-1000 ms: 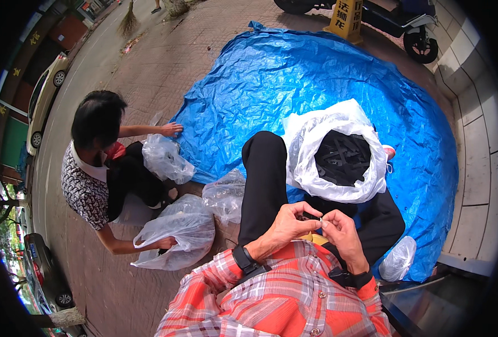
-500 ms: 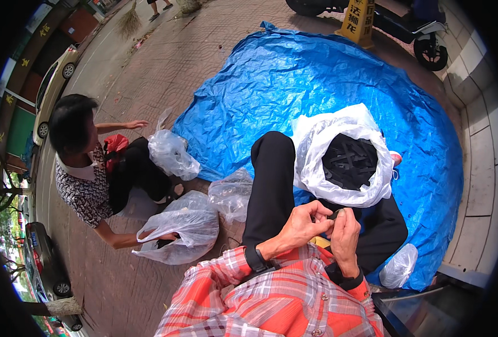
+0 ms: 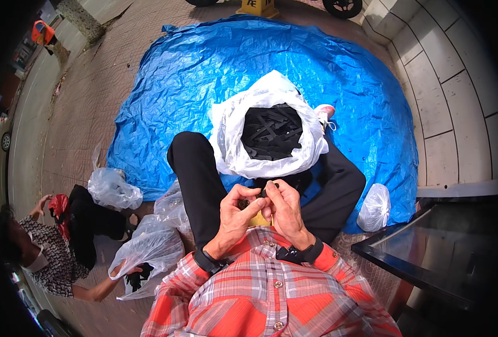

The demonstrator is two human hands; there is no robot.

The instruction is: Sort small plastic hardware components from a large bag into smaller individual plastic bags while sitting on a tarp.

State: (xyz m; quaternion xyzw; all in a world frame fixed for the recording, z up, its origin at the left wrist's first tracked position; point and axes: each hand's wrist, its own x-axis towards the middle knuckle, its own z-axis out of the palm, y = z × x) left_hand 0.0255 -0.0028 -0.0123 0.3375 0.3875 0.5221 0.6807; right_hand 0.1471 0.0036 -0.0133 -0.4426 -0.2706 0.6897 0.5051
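Note:
Both hands meet in front of my shirt, their fingertips pinched on a small black piece (image 3: 262,193); its exact kind is too small to make out. My left hand (image 3: 236,218) grips it from one side, thumb and fingers pressed together. On the other side my right hand (image 3: 287,218) is closed, thumb uppermost. Just beyond them stands a white plastic bag (image 3: 226,143), its mouth wide and its rim rolled down. Many flat black strips (image 3: 271,132) lie jumbled inside it. Something yellow (image 3: 260,219) shows partly beneath my hands.
A blue tarp (image 3: 187,78) spreads under the bag and my legs. At left a co-worker (image 3: 49,258) reaches into a clear bag (image 3: 153,247) of black pieces. Another clear bag (image 3: 114,188) and a tied bag (image 3: 374,208) lie nearby. A dark-framed panel (image 3: 417,247) stands at right.
The view has swung to the right, so the scene sits further left. Black pieces now show at the co-worker's hand in the clear bag. My hands keep pinching the small black piece.

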